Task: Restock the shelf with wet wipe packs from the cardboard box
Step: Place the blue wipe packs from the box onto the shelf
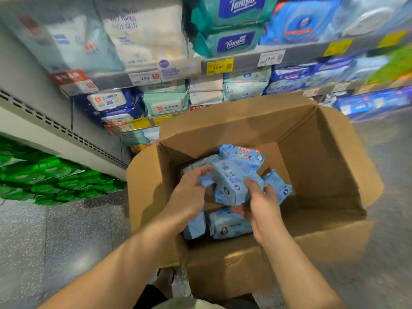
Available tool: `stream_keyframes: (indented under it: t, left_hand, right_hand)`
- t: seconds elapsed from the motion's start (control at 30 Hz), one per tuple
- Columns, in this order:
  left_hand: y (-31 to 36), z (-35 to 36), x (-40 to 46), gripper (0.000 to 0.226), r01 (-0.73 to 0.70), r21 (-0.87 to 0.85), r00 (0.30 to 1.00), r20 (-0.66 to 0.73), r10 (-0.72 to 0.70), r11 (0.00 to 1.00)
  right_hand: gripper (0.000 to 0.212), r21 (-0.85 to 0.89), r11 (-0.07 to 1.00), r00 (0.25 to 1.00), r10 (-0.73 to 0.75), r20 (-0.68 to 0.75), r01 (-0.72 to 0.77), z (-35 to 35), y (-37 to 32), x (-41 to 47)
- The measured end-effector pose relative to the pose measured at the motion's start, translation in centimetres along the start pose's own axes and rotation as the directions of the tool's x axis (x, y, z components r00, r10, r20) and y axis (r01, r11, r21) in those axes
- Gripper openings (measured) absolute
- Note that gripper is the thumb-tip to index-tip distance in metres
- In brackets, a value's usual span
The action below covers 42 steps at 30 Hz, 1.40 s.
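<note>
Centre frame: open box [223,270] on the floor, flaps out, so both hands reach in from above. Left hand [189,195] pinches the end of a blue pack [231,181]; right hand [260,206] curls under its other end, a two-sided hold, likely to lift it clear. More packs [227,224] lie loose beneath. Shelf [245,61] runs across the top, already stocked. Right fingertips hidden under the pack; frame blurred, labels mostly unreadable; shelf gap for these packs not evident.
</note>
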<state>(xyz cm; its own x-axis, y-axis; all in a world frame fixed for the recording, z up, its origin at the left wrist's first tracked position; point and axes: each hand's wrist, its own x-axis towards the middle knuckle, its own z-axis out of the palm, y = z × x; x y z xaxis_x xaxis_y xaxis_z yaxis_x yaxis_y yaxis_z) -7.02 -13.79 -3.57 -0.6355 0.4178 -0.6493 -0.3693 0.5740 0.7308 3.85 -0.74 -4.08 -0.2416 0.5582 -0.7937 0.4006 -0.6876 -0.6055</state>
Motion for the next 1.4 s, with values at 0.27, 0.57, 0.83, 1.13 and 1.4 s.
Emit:
stream_keyframes:
  t: [0.27,0.57,0.83,1.13,1.4]
  left_hand:
    - [6.2,-3.3,-5.2,0.088,-0.448,0.084,0.893,0.096,0.441,0.89]
    - [14.4,-7.3,-10.8,0.054,-0.612,-0.192,0.787,-0.048,0.616,0.767]
    - [18.1,-7.8,-13.1,0.062,-0.52,-0.453,0.842,-0.126,0.525,0.724]
    - [20.4,-6.3,-14.7,0.049,-0.555,-0.52,0.816,-0.189,0.546,0.65]
    - [20.6,-7.4,-13.5,0.073,-0.599,-0.362,0.798,-0.193,0.571,0.715]
  right_hand:
    - [0.036,0.268,0.949,0.936,0.07,0.345,-0.169,-1.6,-7.1,-8.7]
    - [0.084,-0.02,0.979,0.846,-0.164,0.508,0.201,-1.0,-13.3,-15.5]
    - [0.056,-0.037,0.881,0.739,-0.372,0.562,0.471,-0.2,-16.6,-18.1]
    - [0.064,0.12,0.825,0.593,-0.489,0.639,0.552,1.2,-18.8,-18.1]
    - [0.066,0.172,0.777,0.416,-0.493,0.764,0.606,1.9,-21.4,-17.7]
